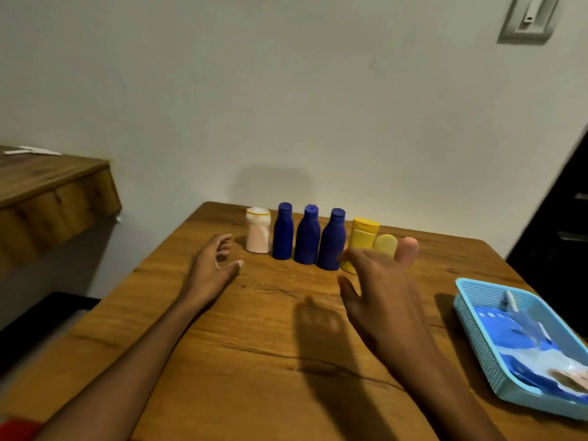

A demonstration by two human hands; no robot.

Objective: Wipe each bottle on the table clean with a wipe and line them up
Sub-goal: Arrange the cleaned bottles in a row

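Now both hands hold nothing. The fingers of the right hand point(381, 288) are spread and released, raised above the table point(254, 361) in front of two yellow bottles point(362, 240), hiding them partly. The left hand point(211, 268) rests on the wood with fingers loosely curled, just beside a white bottle point(258, 230). Three blue bottles point(307, 235) stand between white and yellow, all in one row near the wall. A blue basket point(471, 316) with a wipe pack point(521, 338) sits at the right edge.
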